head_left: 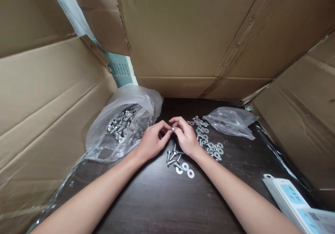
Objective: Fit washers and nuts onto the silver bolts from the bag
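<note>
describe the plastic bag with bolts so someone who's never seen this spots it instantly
On the dark tabletop walled in by cardboard, look to the left of the person's left hand. A cloudy plastic bag lies there with bolts heaped inside. Its size and that heap set it apart from the smaller, flatter bag at the tabletop's right.

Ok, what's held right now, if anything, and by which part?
A small metal piece, pinched by the left hand and right hand; which part is too covered to tell.

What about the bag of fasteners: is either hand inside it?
No, the left hand and right hand meet outside the bag, with a small metal piece between them.
</note>
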`<state>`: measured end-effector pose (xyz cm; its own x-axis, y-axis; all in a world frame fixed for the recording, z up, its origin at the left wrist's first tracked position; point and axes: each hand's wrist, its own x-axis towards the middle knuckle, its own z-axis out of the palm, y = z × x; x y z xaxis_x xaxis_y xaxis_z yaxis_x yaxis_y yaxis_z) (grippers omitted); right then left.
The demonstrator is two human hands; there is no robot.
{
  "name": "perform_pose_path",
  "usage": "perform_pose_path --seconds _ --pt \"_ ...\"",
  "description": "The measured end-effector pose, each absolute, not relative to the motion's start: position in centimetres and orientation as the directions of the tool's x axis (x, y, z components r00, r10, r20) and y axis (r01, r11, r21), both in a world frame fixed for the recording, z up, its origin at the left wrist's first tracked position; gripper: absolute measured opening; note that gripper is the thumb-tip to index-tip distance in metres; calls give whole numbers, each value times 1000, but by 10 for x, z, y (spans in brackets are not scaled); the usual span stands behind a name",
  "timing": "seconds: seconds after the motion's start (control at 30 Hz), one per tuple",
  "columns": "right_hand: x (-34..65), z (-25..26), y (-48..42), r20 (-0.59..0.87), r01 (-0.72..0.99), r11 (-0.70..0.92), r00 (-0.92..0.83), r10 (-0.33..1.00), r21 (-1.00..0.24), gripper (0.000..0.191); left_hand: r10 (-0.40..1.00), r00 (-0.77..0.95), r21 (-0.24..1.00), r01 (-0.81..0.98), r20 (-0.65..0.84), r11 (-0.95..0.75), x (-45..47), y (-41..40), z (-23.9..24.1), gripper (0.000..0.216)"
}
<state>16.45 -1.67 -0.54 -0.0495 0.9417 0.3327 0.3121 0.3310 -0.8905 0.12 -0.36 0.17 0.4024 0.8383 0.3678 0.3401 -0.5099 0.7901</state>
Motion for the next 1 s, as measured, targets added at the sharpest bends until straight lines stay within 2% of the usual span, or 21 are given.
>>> perform_pose_path --seconds 0.3,0.57,1.0 --pt "164 -10 -18 333 334 323 -27 942 -886 16 805 394 763 307 443 -569 2 -5 0 3" --pt "163 -8 -20 304 388 280 0 953 -878 19 823 393 793 291 411 -535 3 -4 0 4" --pt "164 -3 -20 347 371 342 -54 936 -863 18 857 362 819 312 367 -482 2 -3 1 4"
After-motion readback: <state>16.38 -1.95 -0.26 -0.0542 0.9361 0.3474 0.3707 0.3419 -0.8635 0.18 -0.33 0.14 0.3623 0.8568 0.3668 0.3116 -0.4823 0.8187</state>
